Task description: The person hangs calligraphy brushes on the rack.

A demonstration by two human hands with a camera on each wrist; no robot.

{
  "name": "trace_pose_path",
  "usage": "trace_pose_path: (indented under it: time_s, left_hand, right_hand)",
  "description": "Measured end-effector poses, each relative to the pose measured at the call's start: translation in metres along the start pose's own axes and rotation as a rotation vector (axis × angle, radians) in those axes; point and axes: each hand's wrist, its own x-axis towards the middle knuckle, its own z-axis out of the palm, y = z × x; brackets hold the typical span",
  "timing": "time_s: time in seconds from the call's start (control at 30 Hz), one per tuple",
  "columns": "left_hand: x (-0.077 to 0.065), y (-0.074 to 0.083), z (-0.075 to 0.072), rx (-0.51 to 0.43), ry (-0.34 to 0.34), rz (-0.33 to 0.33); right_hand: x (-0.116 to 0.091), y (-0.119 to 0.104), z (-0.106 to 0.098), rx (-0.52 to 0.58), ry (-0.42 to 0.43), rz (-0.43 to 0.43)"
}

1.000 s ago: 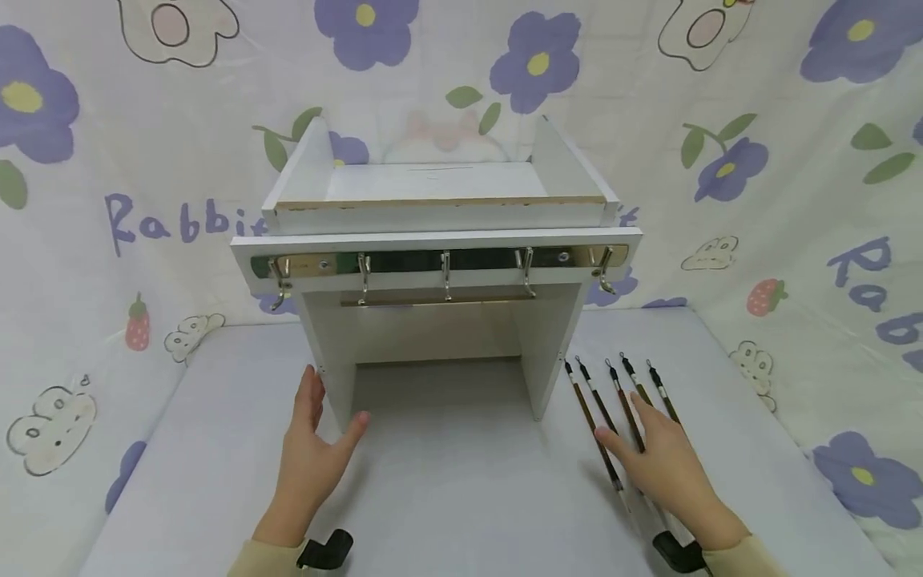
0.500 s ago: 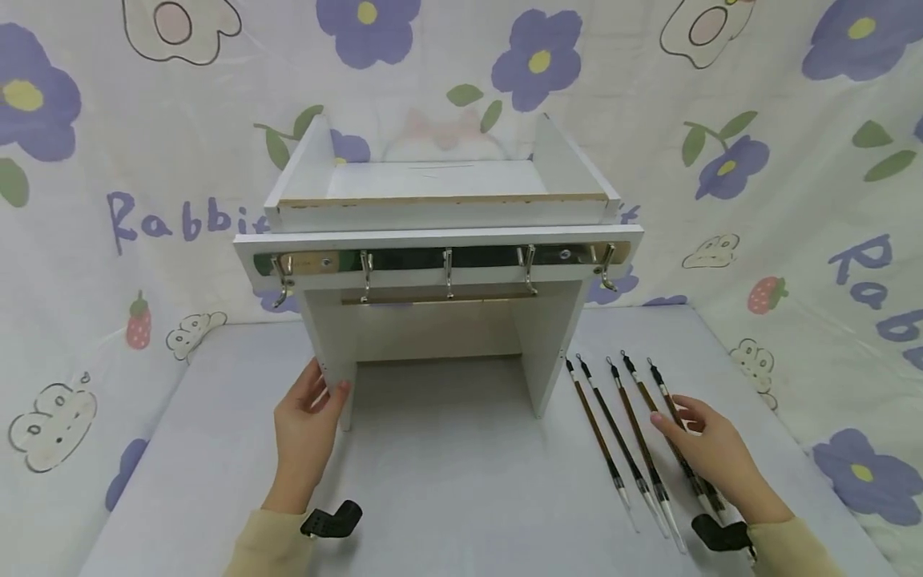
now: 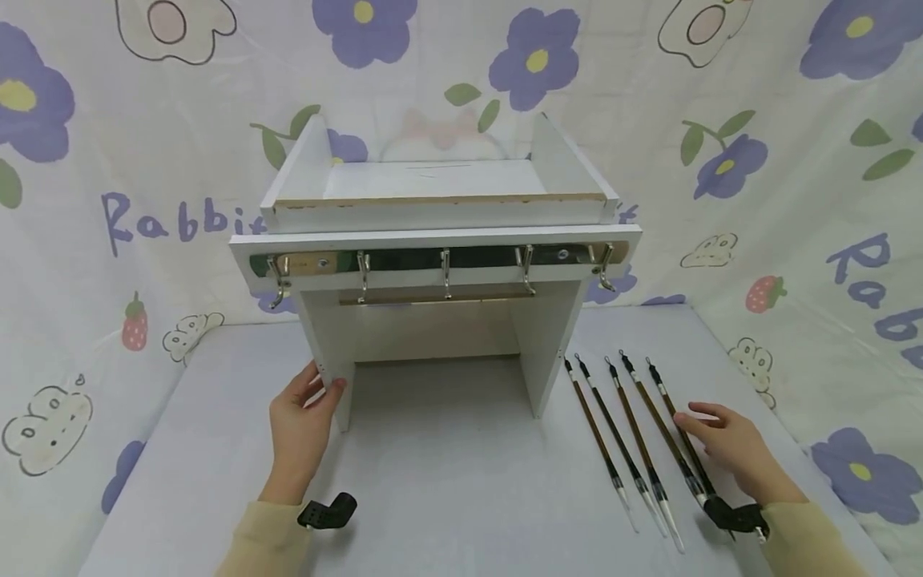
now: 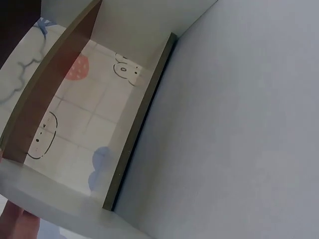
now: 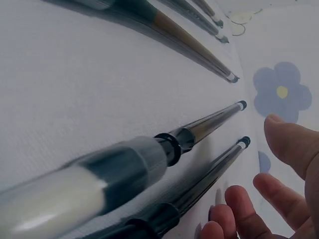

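Note:
A white wooden rack point(image 3: 433, 216) with a row of metal hooks point(image 3: 445, 275) stands at the middle of the table. My left hand point(image 3: 297, 429) grips the front edge of its left side panel point(image 3: 333, 353), thumb on the front and fingers on the outer side. In the left wrist view, fingers point(image 4: 22, 224) show behind the panel. Several brown-handled writing brushes point(image 3: 630, 417) lie side by side right of the rack. My right hand point(image 3: 739, 449) hovers beside the rightmost brush point(image 3: 665, 393), its thumb close to the handle. In the right wrist view, its fingers are relaxed and hold nothing.
The white-covered table point(image 3: 461, 497) extends in front of the rack. A patterned curtain point(image 3: 815, 200) with flowers and rabbits hangs behind and at both sides. Each wrist carries a black camera mount point(image 3: 328, 510).
My left hand has moved onto the rack's left panel and grips it. My right hand has shifted right, from above the middle brushes to beside the rightmost one. The brushes look unmoved.

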Motion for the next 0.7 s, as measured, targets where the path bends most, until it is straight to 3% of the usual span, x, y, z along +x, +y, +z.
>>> trace_pose_path:
  time_s: [0.3,0.5,0.7]
  left_hand:
    - [0.003,-0.004,-0.003,0.213,-0.017,-0.040]
    - [0.002,-0.010,0.001,0.259,-0.016,-0.062]
    - [0.000,-0.008,0.000,0.283,0.021,-0.034]
  right_hand:
    - [0.013,0.011,-0.003,0.000,-0.056,0.071]
    - [0.010,0.013,0.000,0.016,-0.016,0.134]
    - [0.009,0.005,0.001,-0.016,0.009,0.086]
